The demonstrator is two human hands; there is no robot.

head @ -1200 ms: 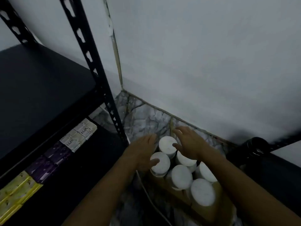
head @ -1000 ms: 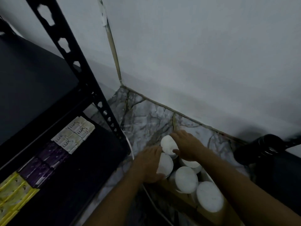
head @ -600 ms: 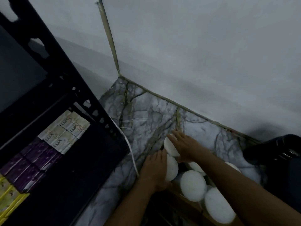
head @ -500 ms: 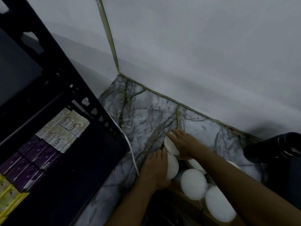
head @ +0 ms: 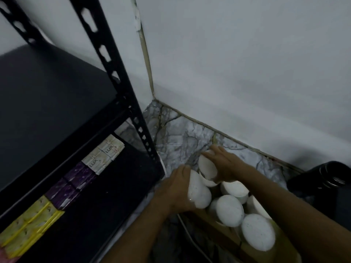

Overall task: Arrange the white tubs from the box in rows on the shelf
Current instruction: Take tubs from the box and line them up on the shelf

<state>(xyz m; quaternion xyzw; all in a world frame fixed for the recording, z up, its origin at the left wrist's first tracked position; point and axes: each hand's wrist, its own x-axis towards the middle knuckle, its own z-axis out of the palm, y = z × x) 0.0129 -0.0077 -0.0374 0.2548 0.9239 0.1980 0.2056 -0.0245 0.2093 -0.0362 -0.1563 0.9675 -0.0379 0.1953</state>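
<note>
Left hand [head: 178,188] and right hand [head: 226,166] each grip a white tub [head: 198,190] above the cardboard box [head: 218,226] on the marble floor [head: 182,137], black shelf [head: 47,103] at left.

left hand [head: 177,188] gripping white tub [head: 198,193], right hand [head: 226,166] on another tub [head: 207,167], box [head: 224,234] below

white tubs [head: 229,210] with faintly speckled lids sit in a brown cardboard box [head: 224,230]. the floor [head: 182,141] is grey-white marble with dark veins. the shelf [head: 106,196] is black, holding cream [head: 103,153], purple [head: 73,184] and yellow soap packs [head: 28,223]. the wall [head: 237,63] is plain white.
</note>
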